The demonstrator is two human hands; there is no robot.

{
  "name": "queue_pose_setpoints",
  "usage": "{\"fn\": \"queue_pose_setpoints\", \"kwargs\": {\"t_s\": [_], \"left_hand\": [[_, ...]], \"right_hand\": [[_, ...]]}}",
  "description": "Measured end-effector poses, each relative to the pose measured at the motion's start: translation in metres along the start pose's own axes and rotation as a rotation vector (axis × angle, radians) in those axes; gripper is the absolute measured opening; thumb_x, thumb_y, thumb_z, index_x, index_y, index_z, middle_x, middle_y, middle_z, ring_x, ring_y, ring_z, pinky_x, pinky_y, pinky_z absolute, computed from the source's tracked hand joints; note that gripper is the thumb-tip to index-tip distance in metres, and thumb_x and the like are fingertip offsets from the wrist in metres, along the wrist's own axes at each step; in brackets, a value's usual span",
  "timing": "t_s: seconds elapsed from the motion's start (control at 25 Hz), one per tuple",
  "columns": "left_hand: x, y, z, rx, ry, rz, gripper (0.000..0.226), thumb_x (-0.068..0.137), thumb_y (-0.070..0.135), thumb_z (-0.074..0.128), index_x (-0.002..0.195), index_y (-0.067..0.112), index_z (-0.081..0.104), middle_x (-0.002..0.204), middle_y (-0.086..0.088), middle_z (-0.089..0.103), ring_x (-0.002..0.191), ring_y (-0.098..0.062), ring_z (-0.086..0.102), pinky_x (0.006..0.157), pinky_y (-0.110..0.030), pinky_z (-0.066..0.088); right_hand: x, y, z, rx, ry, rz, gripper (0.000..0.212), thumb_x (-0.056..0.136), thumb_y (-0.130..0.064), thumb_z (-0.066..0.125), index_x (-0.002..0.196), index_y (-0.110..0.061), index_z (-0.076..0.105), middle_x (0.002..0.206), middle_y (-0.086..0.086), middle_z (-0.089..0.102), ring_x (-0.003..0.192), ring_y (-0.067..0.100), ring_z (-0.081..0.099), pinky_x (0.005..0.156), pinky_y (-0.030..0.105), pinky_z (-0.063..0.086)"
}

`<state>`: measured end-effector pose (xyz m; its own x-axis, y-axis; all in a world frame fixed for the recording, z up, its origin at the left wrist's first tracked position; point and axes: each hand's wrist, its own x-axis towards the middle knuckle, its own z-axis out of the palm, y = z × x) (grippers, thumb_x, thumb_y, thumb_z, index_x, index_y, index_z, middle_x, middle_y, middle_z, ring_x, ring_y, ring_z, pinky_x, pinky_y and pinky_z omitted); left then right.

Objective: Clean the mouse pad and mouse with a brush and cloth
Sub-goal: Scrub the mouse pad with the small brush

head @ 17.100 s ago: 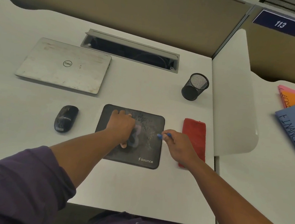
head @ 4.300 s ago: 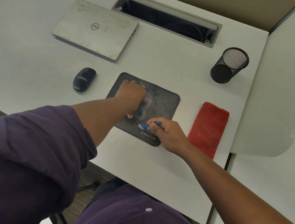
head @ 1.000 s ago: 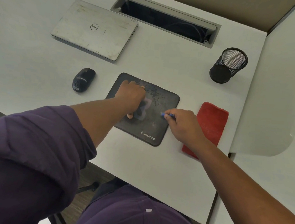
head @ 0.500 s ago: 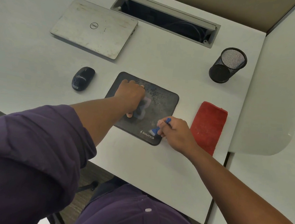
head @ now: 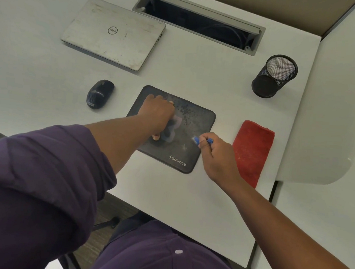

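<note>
A dark, dusty mouse pad [head: 191, 122] lies on the white desk in front of me. My left hand [head: 157, 114] presses down on its left half with spread fingers and thumb. My right hand [head: 215, 153] grips a small blue brush [head: 196, 139], whose bristle end touches the pad's right side. A black mouse [head: 100, 94] sits on the desk to the left of the pad. A folded red cloth [head: 253, 149] lies to the right of the pad, partly behind my right wrist.
A shut silver laptop [head: 114, 34] lies at the back left. An open cable tray [head: 199, 22] runs along the back of the desk. A black mesh pen cup [head: 273, 77] stands at the back right. A white divider panel [head: 334, 104] borders the desk's right side.
My right hand has swept the brush from the pad's lower right corner up and back to its right side. My left hand has stayed pressed on the pad.
</note>
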<state>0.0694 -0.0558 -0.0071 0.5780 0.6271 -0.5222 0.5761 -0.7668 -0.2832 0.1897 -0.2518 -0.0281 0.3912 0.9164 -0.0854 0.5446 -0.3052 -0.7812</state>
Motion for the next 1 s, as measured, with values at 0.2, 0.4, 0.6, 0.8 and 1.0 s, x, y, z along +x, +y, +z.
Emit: {"fn": "queue_pose_setpoints", "kwargs": {"t_s": [0.2,0.4,0.6,0.8,1.0], "left_hand": [[0.001,0.0,0.0,-0.015,0.006,-0.001,0.079,0.051,0.036,0.095,0.118,0.017,0.058,0.104,0.001,0.064,0.105,-0.024,0.054,0.076,-0.035,0.03],[0.001,0.0,0.001,-0.012,0.003,-0.003,0.08,0.049,0.036,0.096,0.116,0.017,0.057,0.097,0.002,0.062,0.105,-0.023,0.054,0.076,-0.034,0.03],[0.001,0.0,0.0,0.003,0.001,0.015,0.071,0.051,0.037,0.095,0.11,0.019,0.06,0.094,0.003,0.059,0.102,-0.023,0.053,0.074,-0.035,0.03],[-0.001,0.002,-0.003,0.017,-0.005,0.015,0.072,0.054,0.036,0.094,0.114,0.018,0.059,0.084,0.003,0.049,0.098,-0.023,0.053,0.074,-0.034,0.031],[-0.002,-0.001,-0.004,0.009,-0.03,0.016,0.067,0.056,0.034,0.093,0.113,0.019,0.06,0.094,0.003,0.058,0.101,-0.023,0.051,0.075,-0.034,0.031]], "right_hand": [[-0.003,-0.003,0.008,0.133,-0.298,0.177,0.022,0.099,-0.023,0.05,0.085,-0.02,0.066,0.069,-0.005,0.07,0.065,0.012,0.065,0.067,0.036,0.053],[-0.016,0.001,0.005,-0.052,-0.017,-0.004,0.026,0.1,-0.029,0.045,0.078,-0.021,0.055,0.062,-0.005,0.059,0.057,0.014,0.054,0.054,0.037,0.043],[-0.027,0.001,0.012,0.248,-0.259,0.192,0.022,0.099,-0.026,0.048,0.084,-0.023,0.065,0.072,-0.009,0.07,0.061,0.019,0.061,0.059,0.041,0.048],[-0.027,0.004,0.01,0.087,-0.211,0.039,0.025,0.1,-0.031,0.046,0.078,-0.026,0.057,0.066,-0.004,0.06,0.056,0.009,0.05,0.053,0.034,0.039],[-0.023,-0.003,0.015,0.245,-0.256,0.091,0.021,0.099,-0.023,0.049,0.084,-0.016,0.062,0.069,0.001,0.065,0.058,0.02,0.054,0.053,0.037,0.04]]}}
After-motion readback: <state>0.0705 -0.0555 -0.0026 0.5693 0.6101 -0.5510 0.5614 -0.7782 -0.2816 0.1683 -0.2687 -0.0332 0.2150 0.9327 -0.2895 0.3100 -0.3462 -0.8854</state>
